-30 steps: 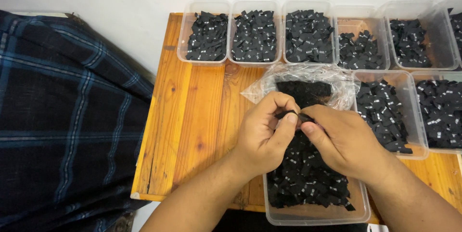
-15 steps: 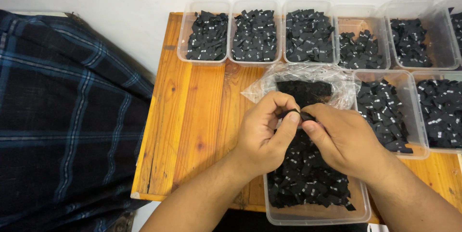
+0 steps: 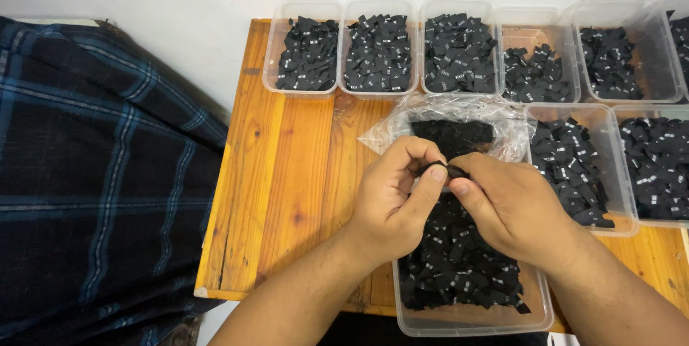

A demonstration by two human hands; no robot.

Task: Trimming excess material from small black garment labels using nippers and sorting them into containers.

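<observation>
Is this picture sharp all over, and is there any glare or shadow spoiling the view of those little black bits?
In the head view the light is soft and even: the left hand and right hand look sharp, pinching a small black fabric label; the crinkled clear plastic bag shows mild white glare; shadows on the orange wooden table are faint; the upper edge bends slightly, suggesting a wide lens.

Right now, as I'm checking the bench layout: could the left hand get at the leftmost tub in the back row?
Probably yes. The left hand is busy pinching a small black label with the right hand, but only bare wooden table lies between it and the leftmost tub.
</observation>
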